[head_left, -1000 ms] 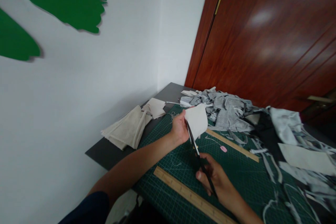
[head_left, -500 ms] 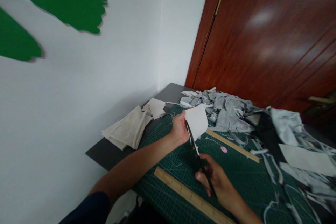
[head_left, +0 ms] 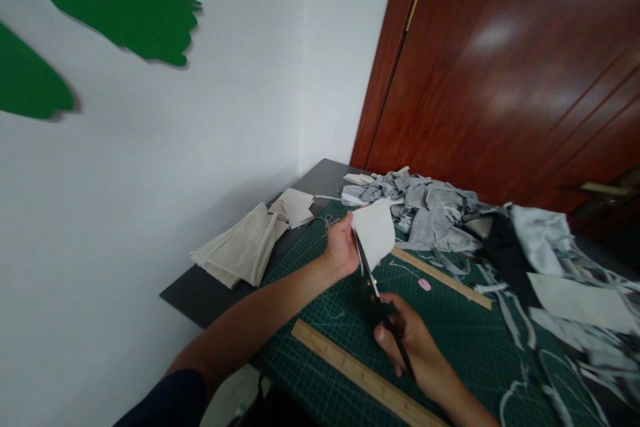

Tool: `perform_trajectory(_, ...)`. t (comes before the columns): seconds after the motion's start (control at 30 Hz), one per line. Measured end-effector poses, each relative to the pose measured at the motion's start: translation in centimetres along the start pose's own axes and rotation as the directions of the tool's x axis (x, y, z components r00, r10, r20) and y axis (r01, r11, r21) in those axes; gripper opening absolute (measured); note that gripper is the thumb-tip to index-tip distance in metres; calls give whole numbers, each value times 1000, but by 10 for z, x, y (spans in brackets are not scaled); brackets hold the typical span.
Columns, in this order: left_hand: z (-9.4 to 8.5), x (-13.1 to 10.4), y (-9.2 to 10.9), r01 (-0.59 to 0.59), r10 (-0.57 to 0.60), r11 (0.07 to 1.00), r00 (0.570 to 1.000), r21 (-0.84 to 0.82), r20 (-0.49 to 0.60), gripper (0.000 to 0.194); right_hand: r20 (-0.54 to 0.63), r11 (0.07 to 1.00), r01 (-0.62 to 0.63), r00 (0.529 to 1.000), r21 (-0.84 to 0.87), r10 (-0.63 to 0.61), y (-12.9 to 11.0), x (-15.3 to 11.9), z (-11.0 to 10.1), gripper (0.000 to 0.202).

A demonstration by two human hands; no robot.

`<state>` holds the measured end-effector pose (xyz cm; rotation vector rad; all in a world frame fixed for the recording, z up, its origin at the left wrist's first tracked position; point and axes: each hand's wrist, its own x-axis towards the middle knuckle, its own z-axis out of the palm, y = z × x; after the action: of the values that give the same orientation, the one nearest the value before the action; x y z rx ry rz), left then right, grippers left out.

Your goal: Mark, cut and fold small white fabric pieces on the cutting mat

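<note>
My left hand (head_left: 343, 247) grips a cream-white piece of fabric (head_left: 376, 229) by its left edge, raised above the green cutting mat (head_left: 350, 340). Black-handled scissors (head_left: 374, 290) are in my right hand (head_left: 406, 337), its fingers wrapped round the handles. The blades point up and away from me and meet the fabric's near left edge, close beside my left fingers. How far apart the blades are I cannot make out.
Folded cream cloth (head_left: 243, 243) lies at the table's left edge. Two wooden rulers (head_left: 360, 370) rest on the mat, with a pink tag (head_left: 425, 285) beside the farther one. Grey fabric scraps (head_left: 435, 207) heap along the back and right, below a brown door (head_left: 500, 80).
The whole view has shifted very slightly. Both hands, the scissors and the fabric keep nearly the same position, with the scissor blades still at the fabric's edge.
</note>
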<state>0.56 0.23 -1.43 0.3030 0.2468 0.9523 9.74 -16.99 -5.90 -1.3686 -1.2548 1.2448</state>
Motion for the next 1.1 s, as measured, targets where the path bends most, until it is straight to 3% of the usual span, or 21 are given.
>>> perform_trajectory(0.17, -3, 0, -3, 55, -55, 998, 998, -10, 21, 46, -10, 1000, 7, 1000, 15, -7, 2, 0, -1, 77)
perform_trajectory(0.4, -1, -3, -6, 59, -58, 998, 997, 16, -44, 41, -4, 1000, 22, 1000, -8, -22, 6, 1, -3, 77)
perform_trajectory(0.7, -6, 0, -6, 76, -76, 997, 997, 4, 14, 44, 4, 999, 36, 999, -7, -36, 3, 1, -1, 68)
perform_trajectory(1.1, 6, -5, 0, 34, -34, 999, 999, 18, -40, 55, 11, 1000, 29, 1000, 8, -29, 6, -1, -2, 66)
